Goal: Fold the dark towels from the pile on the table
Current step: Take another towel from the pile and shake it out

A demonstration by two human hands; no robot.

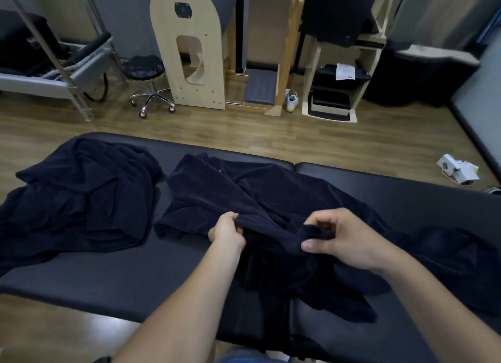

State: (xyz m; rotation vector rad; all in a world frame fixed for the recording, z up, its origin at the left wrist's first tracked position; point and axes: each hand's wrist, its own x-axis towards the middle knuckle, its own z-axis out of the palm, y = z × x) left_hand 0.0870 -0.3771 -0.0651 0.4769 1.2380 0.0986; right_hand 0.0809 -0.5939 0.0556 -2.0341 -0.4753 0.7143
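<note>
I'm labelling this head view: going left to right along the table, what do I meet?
Crumpled towel pile → left hand → right hand, both gripping the spread towel → white object on the floor.

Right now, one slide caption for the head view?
The left hand and right hand grip a towel on the table.

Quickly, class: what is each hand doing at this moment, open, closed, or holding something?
Left hand: grips an edge of the dark towel.
Right hand: pinches a bunched part of the same towel.
</note>
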